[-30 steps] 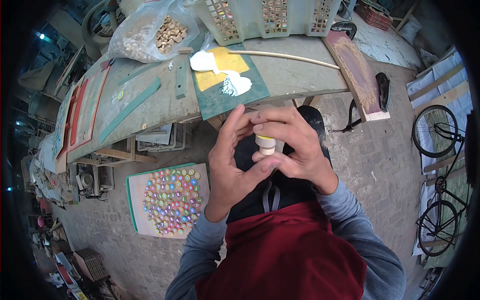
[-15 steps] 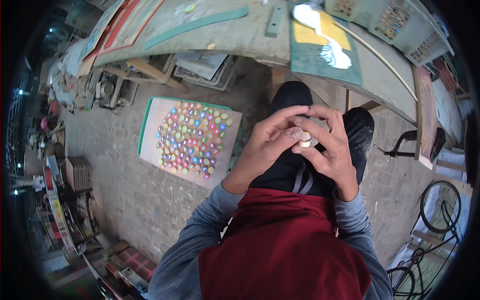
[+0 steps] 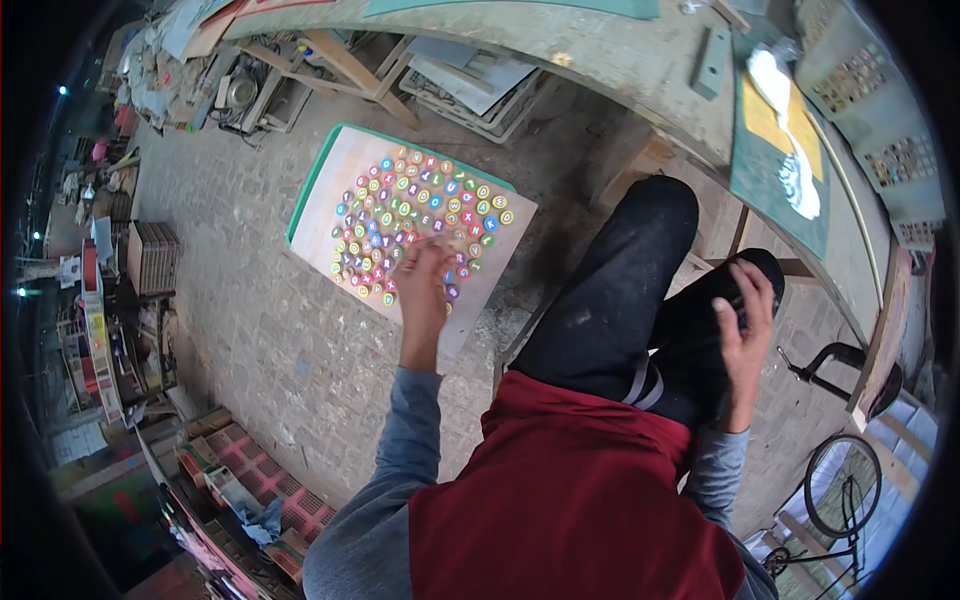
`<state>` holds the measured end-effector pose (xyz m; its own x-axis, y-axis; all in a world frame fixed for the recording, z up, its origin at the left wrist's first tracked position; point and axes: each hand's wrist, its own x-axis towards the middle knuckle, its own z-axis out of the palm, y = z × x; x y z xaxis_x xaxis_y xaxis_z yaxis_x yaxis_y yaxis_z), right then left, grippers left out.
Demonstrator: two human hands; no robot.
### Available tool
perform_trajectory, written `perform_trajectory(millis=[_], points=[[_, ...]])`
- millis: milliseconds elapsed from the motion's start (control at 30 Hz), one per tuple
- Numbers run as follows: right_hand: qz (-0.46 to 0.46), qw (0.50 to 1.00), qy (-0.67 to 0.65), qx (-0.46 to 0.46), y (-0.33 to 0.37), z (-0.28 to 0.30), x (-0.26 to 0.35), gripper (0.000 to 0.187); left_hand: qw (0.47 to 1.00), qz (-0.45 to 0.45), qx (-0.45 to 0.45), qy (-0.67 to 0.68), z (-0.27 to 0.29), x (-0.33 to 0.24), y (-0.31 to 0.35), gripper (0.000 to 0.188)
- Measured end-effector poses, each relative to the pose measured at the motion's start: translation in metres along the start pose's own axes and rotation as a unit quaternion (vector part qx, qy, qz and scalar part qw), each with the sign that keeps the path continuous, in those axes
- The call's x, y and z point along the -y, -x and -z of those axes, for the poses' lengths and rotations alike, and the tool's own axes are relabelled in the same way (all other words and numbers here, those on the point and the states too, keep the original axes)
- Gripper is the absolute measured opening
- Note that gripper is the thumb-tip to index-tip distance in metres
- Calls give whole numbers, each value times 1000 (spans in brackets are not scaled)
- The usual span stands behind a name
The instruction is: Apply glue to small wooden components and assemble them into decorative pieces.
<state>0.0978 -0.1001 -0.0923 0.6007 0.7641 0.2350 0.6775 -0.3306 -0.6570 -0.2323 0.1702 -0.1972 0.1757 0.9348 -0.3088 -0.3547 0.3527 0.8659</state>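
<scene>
My left hand [image 3: 424,285] reaches over a pale board [image 3: 317,207] with a green edge, set low on my left. Many small round letter discs [image 3: 422,194] in several colours cover the board. Its fingers are bent down among the discs at the near right of the group and smeared by motion, so whether they hold one cannot be told. Beside my right knee, my right hand [image 3: 748,325] is raised with its fingers apart, and nothing shows in it.
A long workbench [image 3: 600,60] runs across the far side. On it lie a green board [image 3: 770,200] with white paste [image 3: 795,185] and a grey-green block [image 3: 712,62]; perforated crates [image 3: 870,110] stand at right. A black clamp [image 3: 830,360] grips the bench's end. A bicycle wheel [image 3: 843,487] is lower right.
My hands were together above my lap around a small white round piece. They have parted: the left has gone to the discs, the right toward my knee. The view has shifted.
</scene>
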Motion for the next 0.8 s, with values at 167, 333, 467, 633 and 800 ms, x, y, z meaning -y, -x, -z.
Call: perform_trajectory(millis=[167,333,467,633,800], points=[[-74,995,41,-61,7,2,-65,33,990,-41,-127,-37,82,13,-61,19],[-156,977,-24,-143,2,-11,-83,32,953,-125,-143,-235,110,28,-127,36],[-140,983,16,-118,-3,-16,-90,31,859,-182,-88,-471,128,41,-178,44],[-146,982,46,-110,1,-12,-98,29,761,-223,-25,-608,130,56,-206,47],[-146,981,62,-110,4,-9,-107,29,779,-246,-80,-572,135,62,-213,41]])
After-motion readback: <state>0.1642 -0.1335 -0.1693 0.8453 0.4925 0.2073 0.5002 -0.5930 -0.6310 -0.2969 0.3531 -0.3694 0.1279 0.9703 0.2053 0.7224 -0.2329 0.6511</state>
